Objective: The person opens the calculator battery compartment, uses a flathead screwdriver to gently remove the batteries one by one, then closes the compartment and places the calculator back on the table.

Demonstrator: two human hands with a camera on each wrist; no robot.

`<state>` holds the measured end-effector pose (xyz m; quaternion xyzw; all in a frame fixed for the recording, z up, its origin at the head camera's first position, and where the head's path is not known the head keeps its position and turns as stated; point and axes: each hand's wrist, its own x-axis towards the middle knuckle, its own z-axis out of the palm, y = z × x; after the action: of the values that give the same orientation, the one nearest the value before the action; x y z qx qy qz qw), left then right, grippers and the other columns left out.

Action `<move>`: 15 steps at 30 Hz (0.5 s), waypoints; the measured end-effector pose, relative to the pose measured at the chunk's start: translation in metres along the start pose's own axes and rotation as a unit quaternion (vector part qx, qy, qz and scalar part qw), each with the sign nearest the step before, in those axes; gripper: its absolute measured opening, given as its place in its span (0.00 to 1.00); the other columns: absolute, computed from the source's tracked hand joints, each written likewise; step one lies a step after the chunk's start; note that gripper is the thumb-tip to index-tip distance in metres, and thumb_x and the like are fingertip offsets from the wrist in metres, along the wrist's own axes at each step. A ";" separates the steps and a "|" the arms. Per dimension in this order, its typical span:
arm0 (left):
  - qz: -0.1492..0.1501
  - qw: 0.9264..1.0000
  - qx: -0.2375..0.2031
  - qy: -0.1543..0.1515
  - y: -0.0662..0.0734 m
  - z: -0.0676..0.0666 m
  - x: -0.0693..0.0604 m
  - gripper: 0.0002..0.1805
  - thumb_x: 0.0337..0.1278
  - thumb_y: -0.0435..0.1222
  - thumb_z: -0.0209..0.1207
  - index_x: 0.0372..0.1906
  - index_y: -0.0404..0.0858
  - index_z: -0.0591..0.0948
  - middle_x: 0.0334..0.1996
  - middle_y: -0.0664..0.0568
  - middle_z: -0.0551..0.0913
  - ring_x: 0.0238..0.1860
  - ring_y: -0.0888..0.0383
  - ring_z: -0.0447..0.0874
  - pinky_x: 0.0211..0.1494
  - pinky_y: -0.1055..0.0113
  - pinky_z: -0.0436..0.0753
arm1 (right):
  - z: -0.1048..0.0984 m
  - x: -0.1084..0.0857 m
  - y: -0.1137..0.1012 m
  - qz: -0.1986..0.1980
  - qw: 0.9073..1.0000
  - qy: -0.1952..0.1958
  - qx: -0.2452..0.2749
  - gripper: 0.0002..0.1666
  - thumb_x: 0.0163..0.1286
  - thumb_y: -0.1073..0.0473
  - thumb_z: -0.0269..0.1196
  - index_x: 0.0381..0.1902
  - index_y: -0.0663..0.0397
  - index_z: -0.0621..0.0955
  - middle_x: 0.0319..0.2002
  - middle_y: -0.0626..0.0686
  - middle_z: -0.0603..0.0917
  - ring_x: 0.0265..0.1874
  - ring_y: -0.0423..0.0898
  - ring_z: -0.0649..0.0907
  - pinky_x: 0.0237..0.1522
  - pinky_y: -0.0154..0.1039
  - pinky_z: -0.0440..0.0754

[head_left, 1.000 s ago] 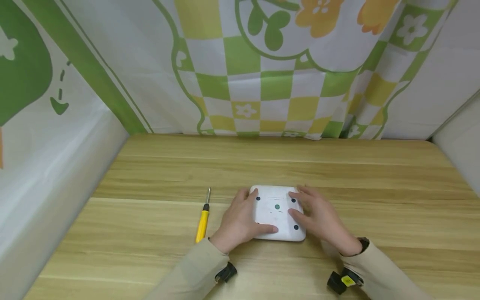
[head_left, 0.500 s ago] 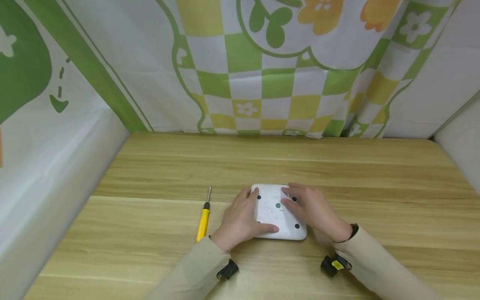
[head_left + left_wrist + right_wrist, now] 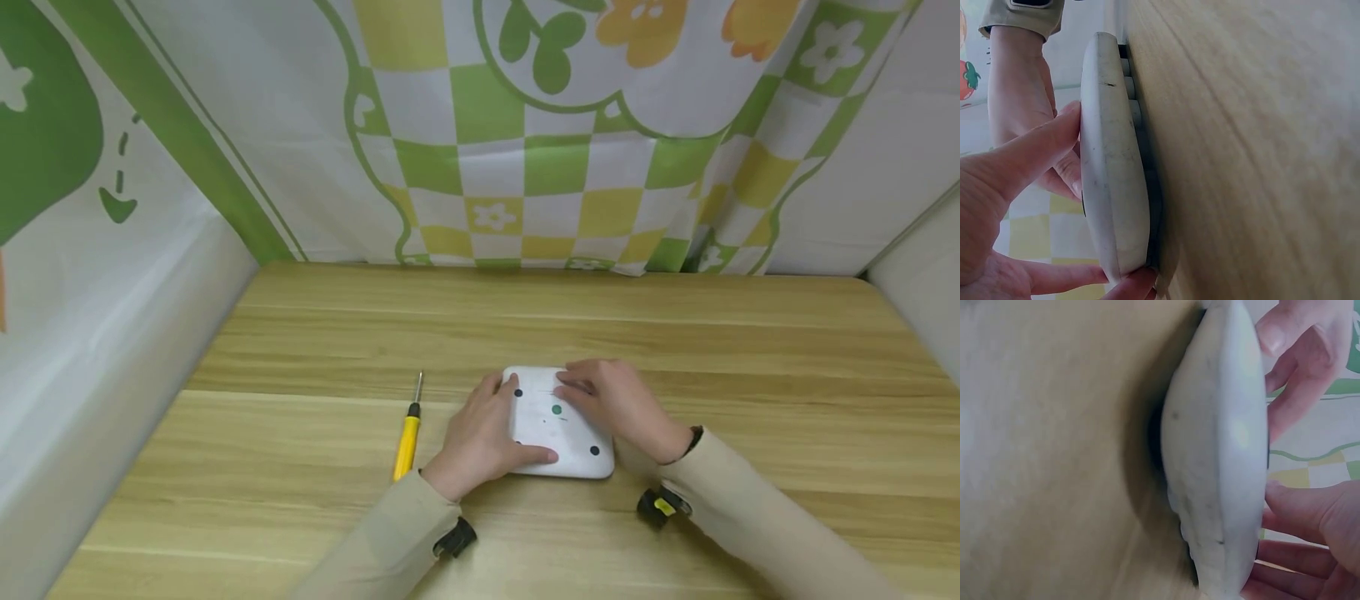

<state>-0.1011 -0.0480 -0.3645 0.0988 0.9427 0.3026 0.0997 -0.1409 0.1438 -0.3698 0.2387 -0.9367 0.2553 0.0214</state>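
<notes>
A white calculator point(image 3: 566, 446) lies back side up on the table, with black round feet, a green dot and a panel line on its back. Its rounded keys point(image 3: 1135, 112) peek out underneath in the left wrist view. My left hand point(image 3: 480, 437) grips the left side, thumb point(image 3: 1054, 134) on the back and fingers at the far edge. My right hand point(image 3: 618, 408) bends over the upper right part of the back. Its thumb and forefinger tips sit close together near the panel line; whether they pinch anything is hidden.
A yellow-handled screwdriver point(image 3: 407, 437) lies left of my left hand, its tip pointing to the back. The wooden table point(image 3: 300, 350) ends at a patterned curtain point(image 3: 555, 167) behind, with a white-and-green cloth wall point(image 3: 135, 333) at the left.
My right hand has slid left and slightly away across the calculator's back, its thumb and forefinger drawing closer together. My left hand keeps its grip, and the calculator stays almost in place.
</notes>
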 end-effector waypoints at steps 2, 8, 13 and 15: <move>0.002 1.000 0.001 0.001 0.000 0.000 0.000 0.58 0.34 0.56 0.74 0.70 0.31 0.63 0.69 0.37 0.62 0.65 0.41 0.66 0.60 0.46 0.74 | -0.001 0.001 0.000 -0.004 1.000 -0.004 -0.007 0.12 0.64 0.59 0.65 0.43 0.59 0.86 0.44 0.60 0.86 0.43 0.54 0.86 0.44 0.48 0.83; 0.002 1.000 0.002 0.001 0.000 -0.001 0.000 0.58 0.33 0.56 0.75 0.70 0.31 0.63 0.69 0.37 0.62 0.65 0.41 0.66 0.59 0.46 0.74 | -0.004 0.005 -0.001 -0.016 0.999 -0.023 -0.026 0.11 0.64 0.59 0.65 0.42 0.59 0.86 0.40 0.57 0.88 0.38 0.49 0.86 0.40 0.44 0.83; -0.001 1.000 -0.002 -0.002 0.001 -0.001 0.000 0.58 0.34 0.55 0.75 0.70 0.31 0.63 0.69 0.37 0.61 0.65 0.41 0.65 0.60 0.46 0.74 | -0.006 0.009 -0.003 -0.048 0.997 -0.049 -0.047 0.10 0.65 0.62 0.64 0.42 0.60 0.86 0.40 0.56 0.88 0.41 0.49 0.86 0.43 0.44 0.83; -0.002 1.000 -0.005 -0.004 0.000 -0.001 0.000 0.58 0.34 0.55 0.75 0.70 0.31 0.63 0.70 0.37 0.61 0.65 0.41 0.65 0.60 0.46 0.73 | -0.007 0.010 -0.004 -0.061 0.994 -0.061 -0.065 0.10 0.66 0.63 0.63 0.43 0.60 0.86 0.41 0.55 0.88 0.42 0.49 0.86 0.43 0.44 0.83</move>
<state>-0.1013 -0.0480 -0.3636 0.0972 0.9411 0.3064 0.1044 -0.1484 0.1401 -0.3604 0.3087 -0.9345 0.1774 -0.0046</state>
